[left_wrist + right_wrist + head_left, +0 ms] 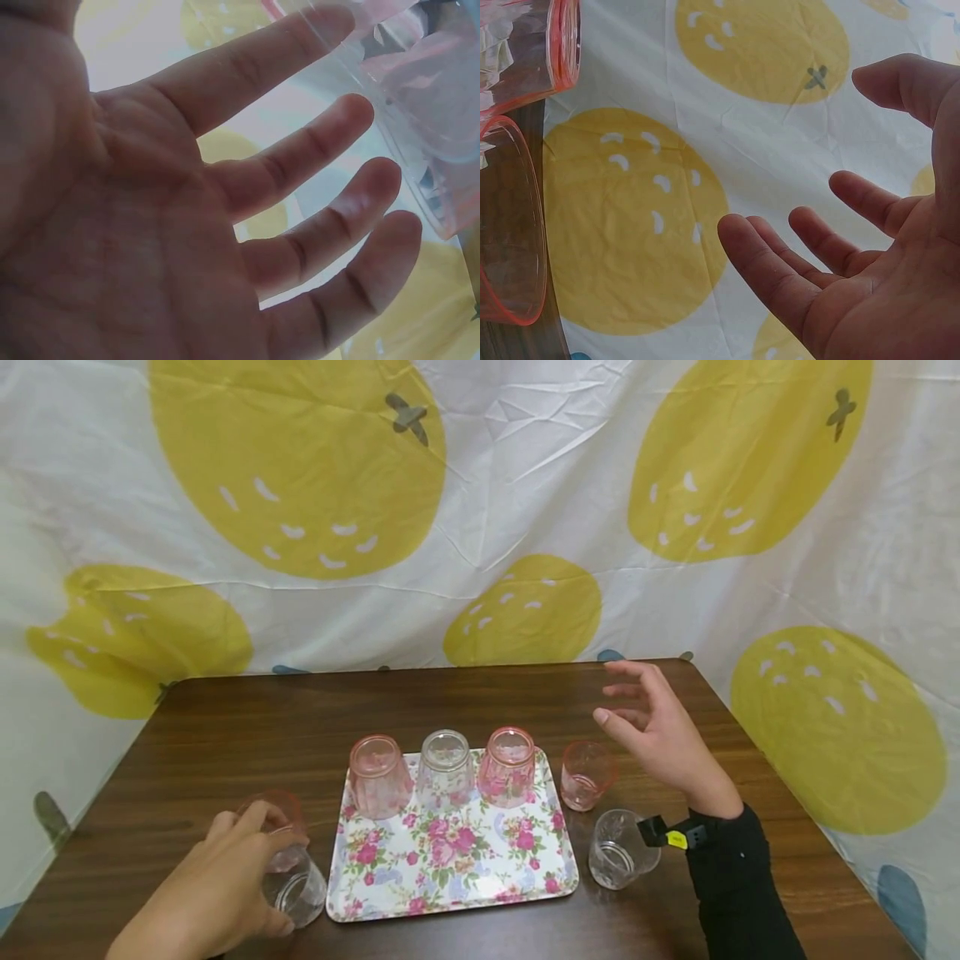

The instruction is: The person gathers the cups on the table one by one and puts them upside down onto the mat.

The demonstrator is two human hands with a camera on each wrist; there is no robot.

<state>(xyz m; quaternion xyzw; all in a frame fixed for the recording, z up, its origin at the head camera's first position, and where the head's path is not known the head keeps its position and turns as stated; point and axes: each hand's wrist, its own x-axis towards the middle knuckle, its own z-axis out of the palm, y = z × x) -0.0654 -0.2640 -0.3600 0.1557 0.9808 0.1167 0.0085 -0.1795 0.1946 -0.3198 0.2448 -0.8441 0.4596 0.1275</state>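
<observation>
My left hand (213,877) is over a clear glass (306,893) left of the floral tray (450,893). Its fingers are extended and spread in the left wrist view, with the index fingertip close to a glass (431,97); whether it touches cannot be told. A pink glass (288,802) stands partly hidden behind that hand. Three glasses sit upside down along the tray's far side: pink (380,781), clear (446,777) and pink (507,772). My right hand (663,739) hovers with loosely bent fingers, holding nothing, above and right of an upright pink glass (581,785).
An upright clear glass (618,852) stands right of the tray, close to the right wrist's strap camera (671,833). The brown wooden table (315,702) ends at the back against a hanging white cloth (525,510) with yellow fruit shapes.
</observation>
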